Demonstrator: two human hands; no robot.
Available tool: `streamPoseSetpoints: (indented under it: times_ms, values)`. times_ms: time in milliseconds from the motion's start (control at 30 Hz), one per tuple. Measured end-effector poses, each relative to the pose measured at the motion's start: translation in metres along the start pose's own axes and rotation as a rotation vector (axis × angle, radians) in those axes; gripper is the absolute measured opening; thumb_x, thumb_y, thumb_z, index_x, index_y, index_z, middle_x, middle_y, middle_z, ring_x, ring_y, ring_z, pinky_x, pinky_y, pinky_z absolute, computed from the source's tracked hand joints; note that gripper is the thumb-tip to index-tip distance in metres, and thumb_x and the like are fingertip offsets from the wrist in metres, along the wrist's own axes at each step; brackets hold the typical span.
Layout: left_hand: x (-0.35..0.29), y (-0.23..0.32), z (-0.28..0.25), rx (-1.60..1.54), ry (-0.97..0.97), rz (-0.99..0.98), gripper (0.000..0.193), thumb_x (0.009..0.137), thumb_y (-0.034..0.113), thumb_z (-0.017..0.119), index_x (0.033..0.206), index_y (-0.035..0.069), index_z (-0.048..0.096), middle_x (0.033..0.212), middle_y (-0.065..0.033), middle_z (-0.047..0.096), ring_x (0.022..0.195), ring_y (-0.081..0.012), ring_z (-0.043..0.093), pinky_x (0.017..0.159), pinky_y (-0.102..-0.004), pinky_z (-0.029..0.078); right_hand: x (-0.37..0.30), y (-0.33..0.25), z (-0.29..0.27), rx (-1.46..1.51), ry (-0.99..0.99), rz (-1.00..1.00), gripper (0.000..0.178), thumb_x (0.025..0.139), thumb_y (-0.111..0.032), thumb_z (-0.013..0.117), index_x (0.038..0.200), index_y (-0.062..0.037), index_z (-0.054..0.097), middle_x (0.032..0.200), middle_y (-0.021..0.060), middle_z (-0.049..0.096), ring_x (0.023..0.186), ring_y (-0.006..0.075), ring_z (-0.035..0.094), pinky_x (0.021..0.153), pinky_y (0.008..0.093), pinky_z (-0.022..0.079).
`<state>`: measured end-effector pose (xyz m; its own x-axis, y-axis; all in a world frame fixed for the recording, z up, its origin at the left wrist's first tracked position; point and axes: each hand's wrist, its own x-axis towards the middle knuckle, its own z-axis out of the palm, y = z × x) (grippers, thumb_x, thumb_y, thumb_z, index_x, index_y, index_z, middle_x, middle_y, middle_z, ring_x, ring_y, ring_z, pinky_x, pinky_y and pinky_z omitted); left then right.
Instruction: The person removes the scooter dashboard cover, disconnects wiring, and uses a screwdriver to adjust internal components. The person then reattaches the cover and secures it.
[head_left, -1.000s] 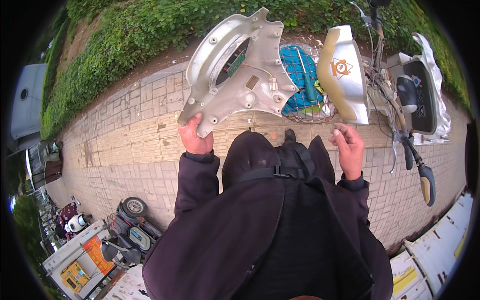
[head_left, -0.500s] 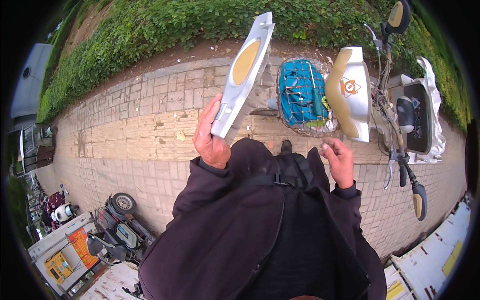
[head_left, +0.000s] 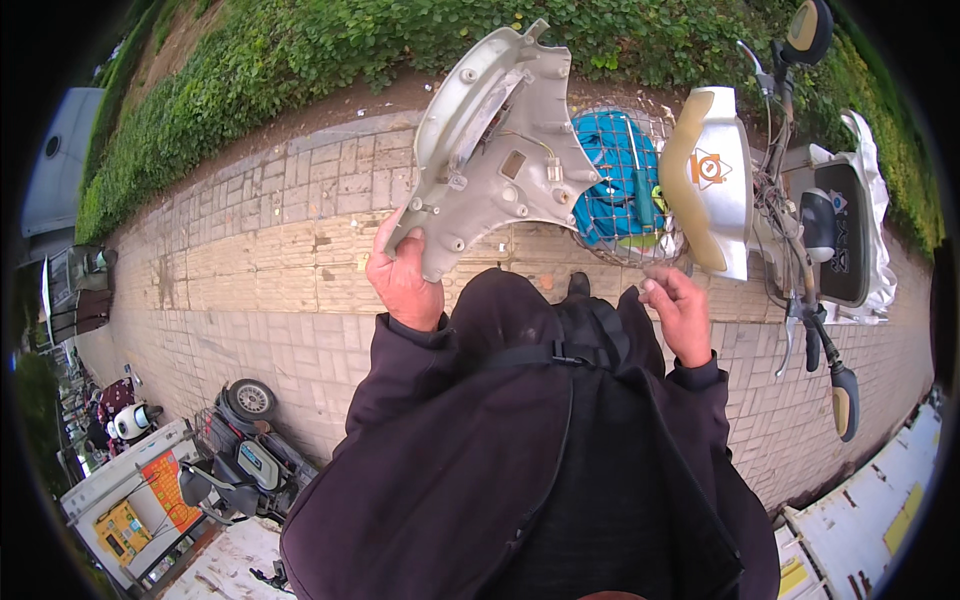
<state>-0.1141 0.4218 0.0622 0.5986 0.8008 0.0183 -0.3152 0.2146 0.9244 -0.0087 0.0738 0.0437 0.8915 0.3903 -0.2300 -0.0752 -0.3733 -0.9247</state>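
Observation:
My left hand (head_left: 408, 280) grips the lower left end of a headlight cover panel (head_left: 470, 212) from a scooter. Its pale grey inner side faces me, with screw posts and a small rectangular opening; a wire shows on it. The panel overlaps the left edge of a wire basket (head_left: 608, 240) holding blue cloth (head_left: 598, 140) and a green-handled tool (head_left: 645, 200). My right hand (head_left: 680, 312) is raised just below the basket, thumb and fingers pinched together; whatever may be between them is too small to make out. The scooter's silver-and-tan front panel (head_left: 728, 190) stands beside the basket.
To the right are the scooter's handlebar (head_left: 788, 250) with bare cables, two mirrors (head_left: 842, 405) and a dark footboard or seat area (head_left: 840, 240). A hedge (head_left: 300, 60) borders the paving (head_left: 250, 250). A parked three-wheeler (head_left: 255, 465) sits at lower left, white boards (head_left: 870, 540) at lower right.
My left hand has turned the cover panel, so its outer silver-and-tan face gave way to its inner side. The hand shifted slightly left. My right hand stays pinched in nearly the same place.

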Motion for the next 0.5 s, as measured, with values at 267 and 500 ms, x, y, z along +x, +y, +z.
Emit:
streamPoseSetpoints:
  times_ms: [267, 500]
  values:
    - [0.013, 0.002, -0.011, -0.265, -0.063, -0.169, 0.035, 0.093, 0.002, 0.059, 0.127, -0.004, 0.059, 0.117, -0.0124, 0.066, 0.104, -0.0240, 0.066, 0.091, -0.0419, 0.053, -0.001, -0.002, -0.001, 0.033, 0.044, -0.028, 0.021, 0.099, -0.008, 0.068, 0.114, 0.0067, 0.069, 0.089, 0.0085, 0.072, 0.079, 0.0133, 0.071, 0.072, 0.0274, 0.055]
    - [0.019, 0.000, -0.014, -0.435, -0.121, -0.324, 0.033, 0.092, 0.001, 0.059, 0.125, -0.005, 0.059, 0.113, -0.0160, 0.070, 0.100, -0.0308, 0.071, 0.088, -0.0468, 0.060, -0.002, -0.002, -0.004, 0.002, 0.056, -0.047, 0.020, 0.099, -0.007, 0.067, 0.114, 0.0064, 0.069, 0.091, 0.0088, 0.073, 0.079, 0.0140, 0.072, 0.072, 0.0277, 0.055]
